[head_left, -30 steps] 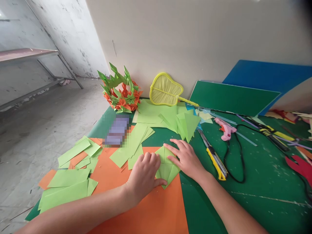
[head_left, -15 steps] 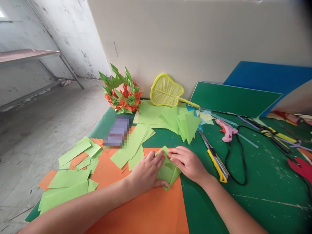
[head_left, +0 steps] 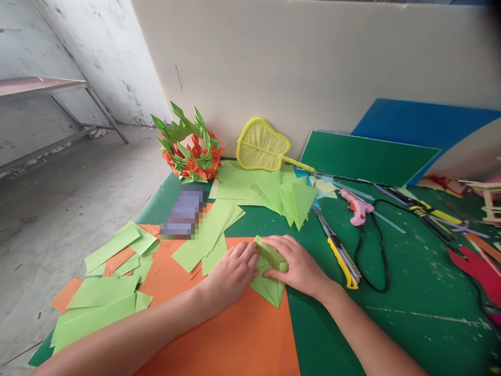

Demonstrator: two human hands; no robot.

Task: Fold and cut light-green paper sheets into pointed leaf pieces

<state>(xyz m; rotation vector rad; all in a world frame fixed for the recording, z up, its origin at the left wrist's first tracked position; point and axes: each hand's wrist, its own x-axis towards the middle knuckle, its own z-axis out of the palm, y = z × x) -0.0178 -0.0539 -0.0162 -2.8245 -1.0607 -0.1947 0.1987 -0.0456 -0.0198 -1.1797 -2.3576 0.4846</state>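
While both hands are at work in the lower middle of the frame, the folded light-green paper point(head_left: 270, 290) lies between them, on the orange sheet point(head_left: 235, 339), with one pointed corner turned toward the bottom edge. The left hand point(head_left: 230, 271) rests upon the left side of this paper, its fingers bent and kept close together; whether they pinch the paper or only press on it, I cannot tell. The right hand point(head_left: 297, 261) covers the upper right part, its thumb and forefinger standing apart with green paper visible between them, and whether a layer is pinched under the other fingers is hidden. To the right of this hand lies a yellow cutter point(head_left: 340, 256), and above it, right of centre, a pink glue gun point(head_left: 356, 206) with a black cable. Left of the hands are loose green strips point(head_left: 104, 292), partly overlapping, and higher up a purple, pixelated object point(head_left: 183, 211). In the upper middle, a yellow fan point(head_left: 258, 149) leans at the pale wall point(head_left: 293, 68), while a green-and-orange paper crown point(head_left: 191, 167) stands to its left. At the right edge, a red piece point(head_left: 475, 266) lies on the green table point(head_left: 407, 287).
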